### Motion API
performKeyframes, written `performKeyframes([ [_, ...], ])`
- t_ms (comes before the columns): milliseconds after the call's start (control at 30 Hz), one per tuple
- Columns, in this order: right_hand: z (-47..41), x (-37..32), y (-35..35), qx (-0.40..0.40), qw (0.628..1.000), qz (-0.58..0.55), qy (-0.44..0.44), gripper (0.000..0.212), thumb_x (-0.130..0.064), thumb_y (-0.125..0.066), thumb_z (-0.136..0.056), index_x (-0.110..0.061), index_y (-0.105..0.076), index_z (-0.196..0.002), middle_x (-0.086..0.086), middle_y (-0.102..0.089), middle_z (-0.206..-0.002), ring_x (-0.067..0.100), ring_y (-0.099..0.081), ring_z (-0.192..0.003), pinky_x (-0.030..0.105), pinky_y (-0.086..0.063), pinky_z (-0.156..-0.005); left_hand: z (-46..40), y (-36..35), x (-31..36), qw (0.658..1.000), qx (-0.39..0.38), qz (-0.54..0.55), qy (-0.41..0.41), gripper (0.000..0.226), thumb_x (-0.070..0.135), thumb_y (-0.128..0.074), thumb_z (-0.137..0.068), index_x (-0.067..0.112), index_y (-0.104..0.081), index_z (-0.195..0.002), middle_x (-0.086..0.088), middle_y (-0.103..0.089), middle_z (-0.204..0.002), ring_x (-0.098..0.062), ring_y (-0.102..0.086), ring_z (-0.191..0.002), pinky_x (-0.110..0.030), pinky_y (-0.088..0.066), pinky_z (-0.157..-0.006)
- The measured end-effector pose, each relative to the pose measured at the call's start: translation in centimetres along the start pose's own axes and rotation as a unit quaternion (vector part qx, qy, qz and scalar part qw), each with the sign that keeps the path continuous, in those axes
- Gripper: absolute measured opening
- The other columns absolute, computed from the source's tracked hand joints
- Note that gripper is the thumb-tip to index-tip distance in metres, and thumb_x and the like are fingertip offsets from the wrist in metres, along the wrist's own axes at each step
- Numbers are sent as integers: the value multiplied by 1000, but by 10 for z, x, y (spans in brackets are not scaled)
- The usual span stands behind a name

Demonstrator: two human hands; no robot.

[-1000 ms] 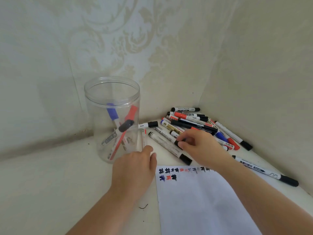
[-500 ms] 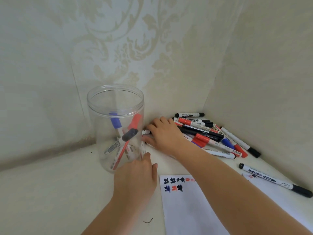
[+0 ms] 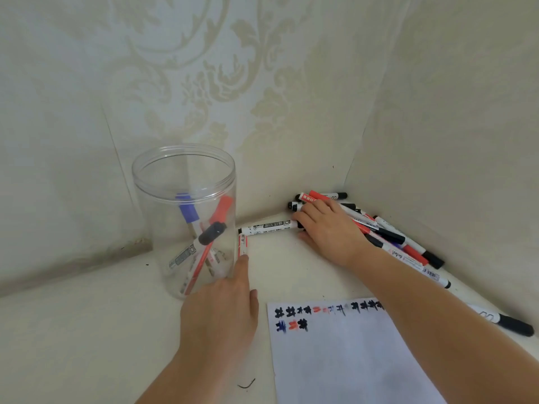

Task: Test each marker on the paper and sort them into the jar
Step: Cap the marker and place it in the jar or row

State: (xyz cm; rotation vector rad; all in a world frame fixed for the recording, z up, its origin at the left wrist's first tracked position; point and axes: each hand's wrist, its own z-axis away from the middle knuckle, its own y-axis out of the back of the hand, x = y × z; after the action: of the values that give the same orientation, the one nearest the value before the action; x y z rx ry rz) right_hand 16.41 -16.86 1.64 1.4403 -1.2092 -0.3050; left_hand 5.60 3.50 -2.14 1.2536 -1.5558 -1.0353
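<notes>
A clear jar [image 3: 183,223] at left holds a few markers. The left hand [image 3: 220,310] rests flat beside its base, fingers straight, holding nothing. The paper [image 3: 344,360] lies lower right. The right hand [image 3: 329,231] lies over the marker pile [image 3: 388,237]; whether it grips the white marker [image 3: 268,228] is unclear. Dragging could scatter the pile. The cream tabletop [image 3: 73,330] sits in a corner of patterned wallpaper [image 3: 204,68].
</notes>
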Motion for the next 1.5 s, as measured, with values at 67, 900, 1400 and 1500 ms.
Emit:
performKeyframes([
  [67,2,3,-1,58,998,-16,-13,20,-16,-76,-74,-12,-68,-92,4,-67,-84,26,-65,-85,35,-46,-86,1,-1,1,1000,0,-12,-4,47,43,-31,-91,31,-21,-135,8,-64,-82,-12,-62,-73,-24,-32,-46],
  [900,95,-73,75,-22,529,-725,-440,9,-16,-65,-85,-18,-64,-93,5,-62,-78,14,-56,-67,40,-50,-78,-14,1,7,1000,-11,-2,-9,44,51,-33,-92,15,-44,-116,-2,-65,-90,-22,-63,-82,-27,-36,-55],
  [1400,102,-65,70,67,493,-782,-376,23,-7,-63,-86,-23,-67,-70,1,-65,-66,16,-59,-64,25,-51,-65,6,29,20,954,26,268,-134,41,49,-34,-89,27,-57,-114,10,-56,-88,-11,-53,-82,-28,-44,-69],
  [1500,105,-71,70,53,523,-793,-308,5,-8,-69,-79,-11,-65,-81,1,-64,-63,14,-58,-59,24,-47,-55,11,30,32,930,-21,291,-223,49,55,-29,-85,25,-56,-111,11,-54,-94,-6,-46,-88,-21,-37,-75],
])
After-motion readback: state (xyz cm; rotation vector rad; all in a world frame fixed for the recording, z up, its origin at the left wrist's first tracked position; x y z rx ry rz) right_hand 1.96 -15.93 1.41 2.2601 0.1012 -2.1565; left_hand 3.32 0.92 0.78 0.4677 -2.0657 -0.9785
